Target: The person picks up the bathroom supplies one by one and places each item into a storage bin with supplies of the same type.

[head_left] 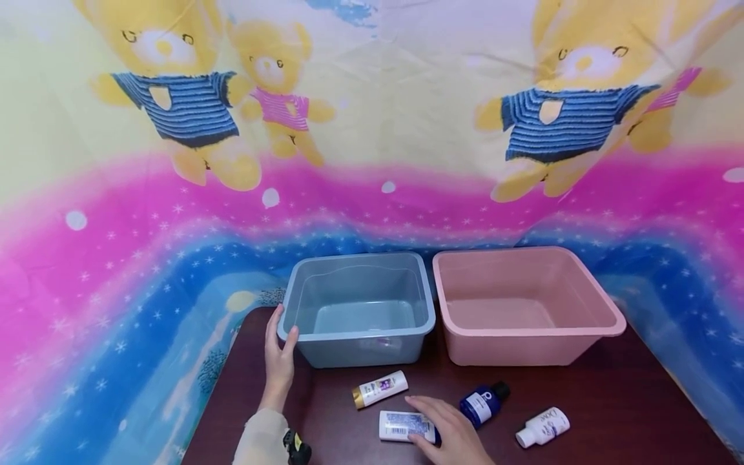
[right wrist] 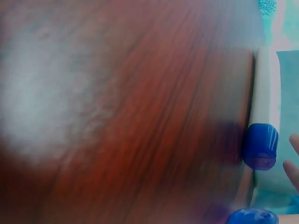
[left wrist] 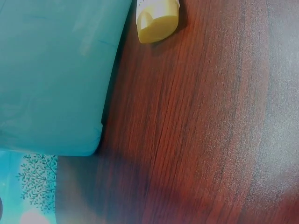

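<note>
At the left corner of the blue-grey basin point(head_left: 360, 352), my left hand point(head_left: 281, 365) grips the rim, thumb at the front and fingers along the outer side. My right hand point(head_left: 450, 429) reaches over a white bottle with a blue cap point(head_left: 401, 426) lying on the table, its fingers spread around the cap end. In the right wrist view, the fingertips point(right wrist: 292, 170) stand a little apart from the bottle's blue cap point(right wrist: 260, 145). A white bottle with a gold cap point(head_left: 380, 389) lies just in front of the basin.
A pink basin point(head_left: 523, 352) stands right of the blue-grey one. Right of my right hand lie a dark blue bottle with a black cap point(head_left: 481, 407) and a small white bottle point(head_left: 543, 427). The dark wooden table point(head_left: 331, 445) backs onto a bear-print cloth point(head_left: 383, 129).
</note>
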`<state>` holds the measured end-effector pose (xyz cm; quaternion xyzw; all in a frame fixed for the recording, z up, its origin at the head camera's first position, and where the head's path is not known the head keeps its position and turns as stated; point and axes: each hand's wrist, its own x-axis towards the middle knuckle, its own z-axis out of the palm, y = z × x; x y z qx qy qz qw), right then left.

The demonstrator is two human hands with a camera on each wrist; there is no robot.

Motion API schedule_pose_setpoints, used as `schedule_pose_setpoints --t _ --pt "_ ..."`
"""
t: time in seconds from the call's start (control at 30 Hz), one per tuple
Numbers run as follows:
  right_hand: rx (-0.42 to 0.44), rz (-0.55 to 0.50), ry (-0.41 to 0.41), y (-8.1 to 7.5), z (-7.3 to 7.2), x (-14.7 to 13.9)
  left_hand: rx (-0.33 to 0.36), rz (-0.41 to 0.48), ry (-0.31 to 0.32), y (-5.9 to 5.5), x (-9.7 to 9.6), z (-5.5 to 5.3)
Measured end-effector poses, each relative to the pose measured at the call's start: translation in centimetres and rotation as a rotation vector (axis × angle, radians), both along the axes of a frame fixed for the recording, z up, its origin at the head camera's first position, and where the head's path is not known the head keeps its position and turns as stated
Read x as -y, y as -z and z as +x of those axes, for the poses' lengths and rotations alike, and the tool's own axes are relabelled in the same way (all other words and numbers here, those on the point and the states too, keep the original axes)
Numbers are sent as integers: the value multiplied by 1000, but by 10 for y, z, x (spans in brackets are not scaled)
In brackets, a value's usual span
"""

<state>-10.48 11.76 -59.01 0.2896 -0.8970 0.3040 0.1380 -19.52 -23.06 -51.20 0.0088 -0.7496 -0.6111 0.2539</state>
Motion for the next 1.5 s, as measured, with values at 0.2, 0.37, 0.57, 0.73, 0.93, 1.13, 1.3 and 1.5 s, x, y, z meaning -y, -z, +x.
schedule_pose_setpoints --t 0.2,0.37,0.57,0.73,0.93,1.13,1.3,1.5 --pt "12 15 -30 -1 -5 10 -1 -12 3 -13 -5 6" --pt "-17 31 -68 0 -9 19 3 -17 -12 6 2 -4" --pt "31 42 -86 5 -10 23 27 -41 -31 22 8 -9" --pt "73 41 -93 9 -10 24 15 -35 -33 23 8 -9" --pt "48 32 -94 13 -10 23 20 -13 -24 17 6 -8" --pt "45 38 -87 17 -10 23 4 15 5 -6 -2 3" --pt "64 42 -89 19 -10 23 11 -30 -16 12 4 -5" --pt "88 51 -102 19 -12 21 8 -74 -33 21 8 -9"
